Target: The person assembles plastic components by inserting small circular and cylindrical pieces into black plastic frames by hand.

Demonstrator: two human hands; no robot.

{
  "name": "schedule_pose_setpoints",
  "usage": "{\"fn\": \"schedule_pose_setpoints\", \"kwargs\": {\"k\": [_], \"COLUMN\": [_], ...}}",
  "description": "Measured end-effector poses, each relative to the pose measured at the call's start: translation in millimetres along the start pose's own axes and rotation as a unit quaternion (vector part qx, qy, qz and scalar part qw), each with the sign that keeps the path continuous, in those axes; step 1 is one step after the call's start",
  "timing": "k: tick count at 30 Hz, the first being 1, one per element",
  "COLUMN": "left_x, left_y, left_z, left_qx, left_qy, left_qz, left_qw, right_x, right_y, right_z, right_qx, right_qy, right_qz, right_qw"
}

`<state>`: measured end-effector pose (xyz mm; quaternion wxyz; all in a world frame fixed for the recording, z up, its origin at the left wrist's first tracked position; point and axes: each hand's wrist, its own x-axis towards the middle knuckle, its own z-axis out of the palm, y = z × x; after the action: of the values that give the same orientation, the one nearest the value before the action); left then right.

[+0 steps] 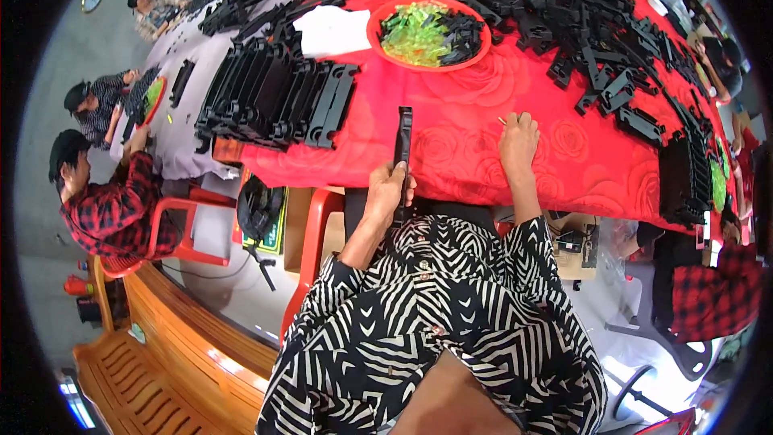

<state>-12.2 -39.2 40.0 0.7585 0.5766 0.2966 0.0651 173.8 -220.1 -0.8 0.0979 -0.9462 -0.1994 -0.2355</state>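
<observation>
My left hand (pixel 390 192), at the table's near edge, is wrapped round a long narrow black plastic part (pixel 404 135). The part stands out away from me, over the red tablecloth. To its right, my right hand (pixel 519 142) rests above the cloth with fingers pinched together. A thin pale tip pokes out from those fingers; what it belongs to is too small to make out. Beyond both hands sits an orange-red bowl (pixel 439 69), filled with small yellow-green translucent pieces and small black pieces.
Black plastic parts stand stacked in a row (pixel 278 97) at the left; a loose heap of them (pixel 555 20) covers the far right. White paper (pixel 332 31) lies beside the bowl. People sit at both sides, one in a checked shirt (pixel 121 201). A wooden bench (pixel 153 387) stands lower left.
</observation>
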Motion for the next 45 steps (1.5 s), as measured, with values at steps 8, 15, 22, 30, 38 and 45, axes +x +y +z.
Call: {"fn": "schedule_pose_setpoints", "kwargs": {"k": [8,15,22,30,38,45], "left_x": [5.9,2.2,7.3,8.5,10.5,12.6], "left_y": [-19.2,-19.0,-35.5,-33.6,-34.8,-33.8], "left_z": [-5.9,-4.8,-6.2,-6.0,-8.8,-6.0], "left_qx": [0.047,0.025,0.057,0.067,0.069,0.070], "left_qy": [-0.053,-0.064,-0.037,-0.048,-0.039,-0.050], "left_qz": [-0.092,-0.162,-0.128,-0.124,-0.126,-0.131], "left_qw": [0.993,0.984,0.989,0.989,0.989,0.988], "right_x": [-3.5,2.9,8.6,6.2,-3.2,-1.8], "right_y": [-3.3,-18.9,-85.4,-132.9,-151.5,-149.8], "right_z": [8.5,-12.3,-54.1,-47.4,-37.3,-27.7], "right_qx": [-0.022,0.494,0.859,0.854,0.781,0.771], "right_qy": [0.048,0.069,-0.093,-0.136,-0.135,-0.151], "right_qz": [0.019,0.109,0.255,0.233,0.242,0.214], "right_qw": [0.998,0.860,0.434,0.445,0.560,0.580]}}
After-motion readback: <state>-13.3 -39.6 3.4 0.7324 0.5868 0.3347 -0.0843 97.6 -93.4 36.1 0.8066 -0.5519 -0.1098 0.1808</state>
